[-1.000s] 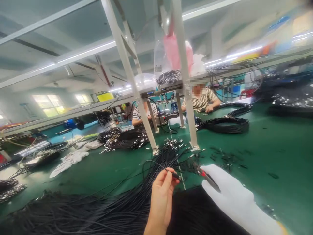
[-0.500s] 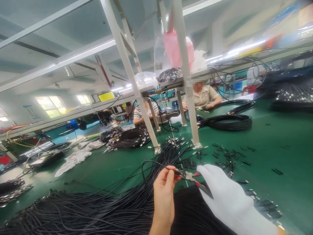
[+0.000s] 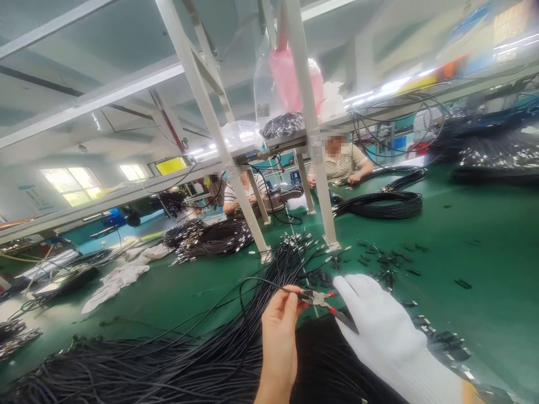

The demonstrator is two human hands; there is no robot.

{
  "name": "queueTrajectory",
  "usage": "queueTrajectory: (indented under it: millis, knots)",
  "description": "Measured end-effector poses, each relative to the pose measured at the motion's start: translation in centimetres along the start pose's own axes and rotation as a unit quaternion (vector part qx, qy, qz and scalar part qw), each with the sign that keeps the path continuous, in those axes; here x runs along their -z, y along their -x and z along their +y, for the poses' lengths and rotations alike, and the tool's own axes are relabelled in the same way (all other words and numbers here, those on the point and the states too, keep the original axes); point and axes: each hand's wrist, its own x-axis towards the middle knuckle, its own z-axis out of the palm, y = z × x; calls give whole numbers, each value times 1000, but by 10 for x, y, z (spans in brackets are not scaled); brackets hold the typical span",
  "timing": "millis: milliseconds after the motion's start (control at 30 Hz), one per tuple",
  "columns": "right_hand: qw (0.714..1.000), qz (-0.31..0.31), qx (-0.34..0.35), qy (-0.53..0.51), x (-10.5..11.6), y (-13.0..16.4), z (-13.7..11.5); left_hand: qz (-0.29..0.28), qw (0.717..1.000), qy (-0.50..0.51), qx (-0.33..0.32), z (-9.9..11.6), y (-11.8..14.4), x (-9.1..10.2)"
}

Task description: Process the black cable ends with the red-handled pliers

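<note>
Bare and closed, my left hand pinches the end of a black cable, which loops back toward the pile. My right hand, in a white glove, grips pliers with dark handles and red near the joint. The pliers' jaws meet the cable end right at my left fingertips; exactly what they bite on is too small to tell. Beneath both hands spreads a large heap of black cables. Its bundled ends with silver connectors lie just beyond my left hand.
Small black pieces lie scattered on the green table. White metal posts rise from the tabletop ahead. Coiled cables and a white cloth lie farther off. Two people sit across the table.
The whole view has shifted slightly, so the surroundings sit a little farther left. Both hands keep their hold, with the pliers still at the cable end; their handles look slightly wider apart.
</note>
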Motion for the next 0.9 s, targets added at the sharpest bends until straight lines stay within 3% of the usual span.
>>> queueTrajectory:
  millis: [200,600,900]
  knots:
    - [999,-34,2,14,4,0,1,1,1000,1,-3,-3,-2,1]
    - [998,-48,-27,13,6,0,-3,7,1000,-10,18,0,-1,2]
    - [999,-47,-7,10,2,-1,0,-6,1000,-25,17,-1,0,4]
